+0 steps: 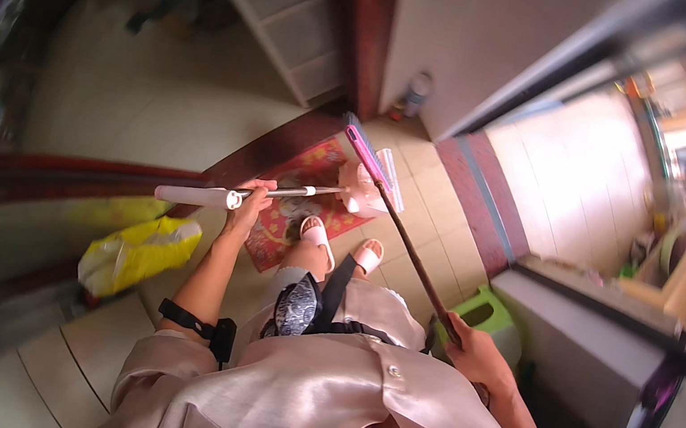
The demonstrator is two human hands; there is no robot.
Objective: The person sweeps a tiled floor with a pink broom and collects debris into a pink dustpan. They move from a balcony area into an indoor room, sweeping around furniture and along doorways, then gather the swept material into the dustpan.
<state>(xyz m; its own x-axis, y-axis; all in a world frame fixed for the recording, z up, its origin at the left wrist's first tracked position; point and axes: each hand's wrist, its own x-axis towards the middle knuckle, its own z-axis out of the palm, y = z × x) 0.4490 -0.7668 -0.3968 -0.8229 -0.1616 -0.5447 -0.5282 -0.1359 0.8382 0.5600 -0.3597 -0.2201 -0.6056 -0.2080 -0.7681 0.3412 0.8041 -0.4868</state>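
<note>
Head view: brown-handled pink broom (404, 233), pale pink dustpan (357, 192).

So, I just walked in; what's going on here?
A person standing by a red patterned mat has their left hand around the handle of a pale pink long-handled dustpan and their right hand around a broom. The broom's pink head overlaps the dustpan in this view; whether they touch is unclear. A yellow bag is to the person's left.
</note>
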